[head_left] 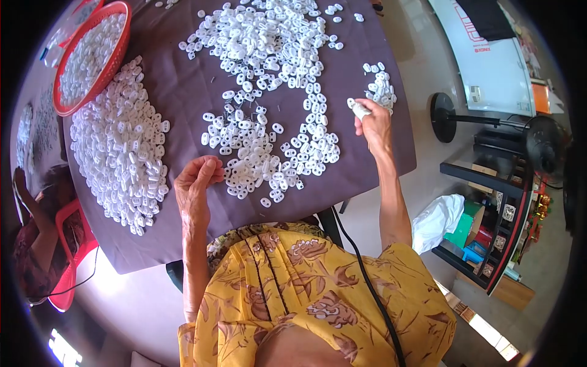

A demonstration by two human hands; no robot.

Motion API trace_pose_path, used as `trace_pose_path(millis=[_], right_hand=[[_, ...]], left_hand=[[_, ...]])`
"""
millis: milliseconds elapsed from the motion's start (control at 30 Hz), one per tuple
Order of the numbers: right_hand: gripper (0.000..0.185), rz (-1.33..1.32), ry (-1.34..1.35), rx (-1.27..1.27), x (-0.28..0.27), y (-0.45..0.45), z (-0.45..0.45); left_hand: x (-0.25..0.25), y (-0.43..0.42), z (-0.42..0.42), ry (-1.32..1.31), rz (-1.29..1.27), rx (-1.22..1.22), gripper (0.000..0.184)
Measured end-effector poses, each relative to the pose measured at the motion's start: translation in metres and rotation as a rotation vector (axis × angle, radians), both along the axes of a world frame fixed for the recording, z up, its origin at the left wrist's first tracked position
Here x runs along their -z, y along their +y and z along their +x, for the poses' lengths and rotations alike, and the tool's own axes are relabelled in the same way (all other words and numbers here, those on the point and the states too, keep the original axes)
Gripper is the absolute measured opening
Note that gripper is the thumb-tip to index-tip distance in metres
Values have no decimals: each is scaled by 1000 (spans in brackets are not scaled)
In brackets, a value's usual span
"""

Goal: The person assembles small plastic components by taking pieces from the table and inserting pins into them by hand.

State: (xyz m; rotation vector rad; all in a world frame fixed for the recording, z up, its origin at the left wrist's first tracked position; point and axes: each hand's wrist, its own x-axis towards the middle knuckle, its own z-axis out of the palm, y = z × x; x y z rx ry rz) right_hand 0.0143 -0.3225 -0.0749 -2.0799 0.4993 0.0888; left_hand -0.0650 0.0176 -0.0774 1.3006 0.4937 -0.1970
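My left hand (199, 177) is at the near edge of a pile of small white oval plastic pieces (251, 153), each with two holes. Its thumb and fingertips are pressed together, and whatever they may hold is too small to make out. To the right, my right hand (376, 125) pinches one white two-hole piece (351, 103) at its fingertips. Something pale, perhaps a wrap, covers a finger there. Just beyond this hand lies a small heap of similar pieces (382, 88). Tiny dark pins (231, 110) are scattered among the middle pieces.
A brown cloth (183, 85) covers the table. At left, a large heap of white pieces (119, 147) lies below a red basket (125, 52) full of them. Another heap (257, 37) lies at the far side. Another person (49, 238) sits at left; a fan (544, 140) and shelf (489, 202) are at right.
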Motion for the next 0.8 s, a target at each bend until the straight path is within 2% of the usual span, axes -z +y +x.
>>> trace_pose_path(millis=[33, 67, 133, 467, 800], right_hand=[[17, 198, 6, 28, -10, 9, -1], [17, 199, 8, 29, -10, 11, -2], [18, 483, 0, 67, -11, 12, -4], [14, 504, 2, 17, -5, 44, -11], [16, 469, -80, 35, -35, 54, -15]], left_hand=[[-1, 0, 0, 0, 4, 1, 18], [-1, 0, -1, 2, 5, 2, 18], [-1, 0, 0, 9, 5, 4, 18], [-1, 0, 0, 10, 6, -9, 21], [1, -2, 1, 17, 1, 13, 18]])
